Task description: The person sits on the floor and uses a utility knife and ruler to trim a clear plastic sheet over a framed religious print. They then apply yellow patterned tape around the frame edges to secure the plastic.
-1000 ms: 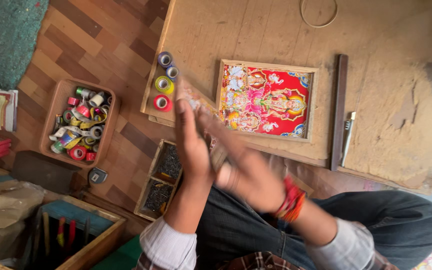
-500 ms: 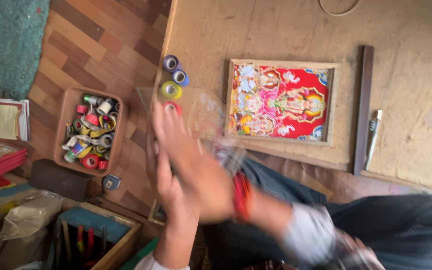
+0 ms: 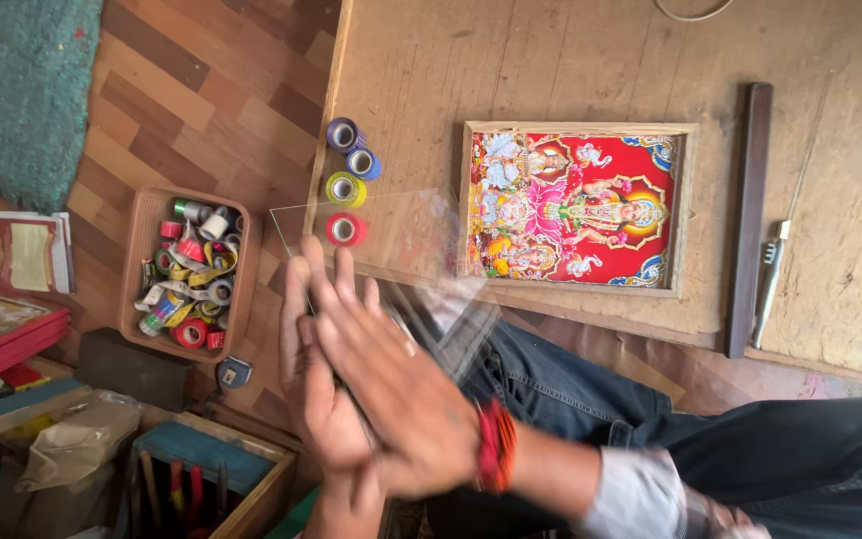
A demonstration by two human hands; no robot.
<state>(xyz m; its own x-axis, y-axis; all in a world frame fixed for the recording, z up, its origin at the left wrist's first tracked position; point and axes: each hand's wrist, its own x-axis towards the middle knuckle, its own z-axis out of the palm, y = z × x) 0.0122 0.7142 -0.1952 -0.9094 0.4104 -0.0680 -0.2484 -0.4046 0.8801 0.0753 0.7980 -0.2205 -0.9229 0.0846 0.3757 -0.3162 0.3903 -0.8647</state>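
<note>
A single camera worn on the person's head looks almost straight down, close over the left hand (image 3: 321, 399) and right hand (image 3: 401, 399), which fill the lower middle of the view with the person's jeans-clad legs to their right. Beyond the fingertips the view takes in the wooden board (image 3: 571, 60) with the framed picture (image 3: 576, 208), and off to the left of the hands the wood-patterned floor (image 3: 192, 110). No second view is given, so nothing is shared.
</note>
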